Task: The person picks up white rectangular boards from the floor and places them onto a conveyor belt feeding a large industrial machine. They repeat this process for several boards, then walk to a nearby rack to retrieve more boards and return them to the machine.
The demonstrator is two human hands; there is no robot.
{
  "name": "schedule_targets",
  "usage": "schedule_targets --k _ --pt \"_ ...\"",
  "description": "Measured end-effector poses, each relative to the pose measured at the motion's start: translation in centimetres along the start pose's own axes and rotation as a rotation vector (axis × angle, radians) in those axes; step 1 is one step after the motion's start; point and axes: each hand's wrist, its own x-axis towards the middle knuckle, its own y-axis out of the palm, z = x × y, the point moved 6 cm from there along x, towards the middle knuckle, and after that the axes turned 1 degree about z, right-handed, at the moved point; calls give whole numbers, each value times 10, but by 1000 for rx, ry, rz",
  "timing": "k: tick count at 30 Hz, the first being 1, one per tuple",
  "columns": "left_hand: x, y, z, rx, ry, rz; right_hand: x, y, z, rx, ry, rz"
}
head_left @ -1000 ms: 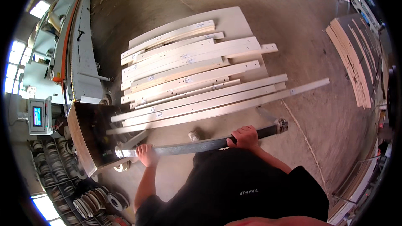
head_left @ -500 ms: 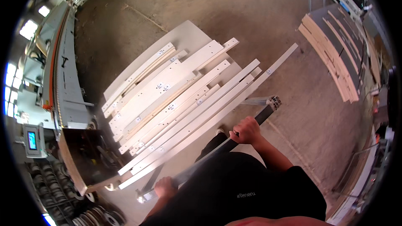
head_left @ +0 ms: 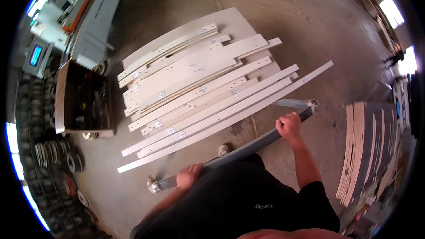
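My left hand (head_left: 189,175) is closed around the left part of a long grey metal push bar (head_left: 248,149), which runs across in front of my body. Farther along, close to its right end, my right hand (head_left: 288,125) grips the same bar. Both bar ends are wrapped in pale material. Beyond the bar lies a load of white boards (head_left: 190,82), long narrow strips of various lengths with small holes and labels, on a wide pale panel (head_left: 237,17). The nearest long strip (head_left: 226,117) juts out on both sides. Whatever bears the load underneath is mostly hidden.
To the left stands an open brown box (head_left: 66,102) with tools inside, near a long grey machine (head_left: 99,17) and its screen panel (head_left: 36,55). Dark racks with rolls (head_left: 53,152) line the left. A stack of boards (head_left: 367,146) lies at the right.
The surroundings have swung clockwise in view: the box and machine moved up, the right-hand stack down. The bar and load tilt less steeply. Both hands remain closed on the bar.
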Motion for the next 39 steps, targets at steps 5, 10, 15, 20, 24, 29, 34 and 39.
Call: schedule_targets --k 5,10,15,20,24,29,34,39 --pt "-18 -4 41 78 52 -118 6 21 -8 -13 -4 -13" --pt "-47 -28 93 211 -163 -177 24 38 -21 -8 9 5" --pt "-47 -7 72 209 -261 -117 30 20 -38 -11 -10 14" --pt "-85 -29 36 234 -214 -195 -3 -5 -20 -39 -35 -1" --pt "-54 -43 -10 207 -212 -254 22 -32 -60 -82 -70 -12" --pt "-55 -60 -22 205 -206 -245 26 -54 -67 -155 2 -78" --pt "-89 -56 -16 220 -206 -187 -9 -25 38 -213 8 -2" --pt "-135 -34 -16 185 -223 -70 -79 14 268 116 -113 146"
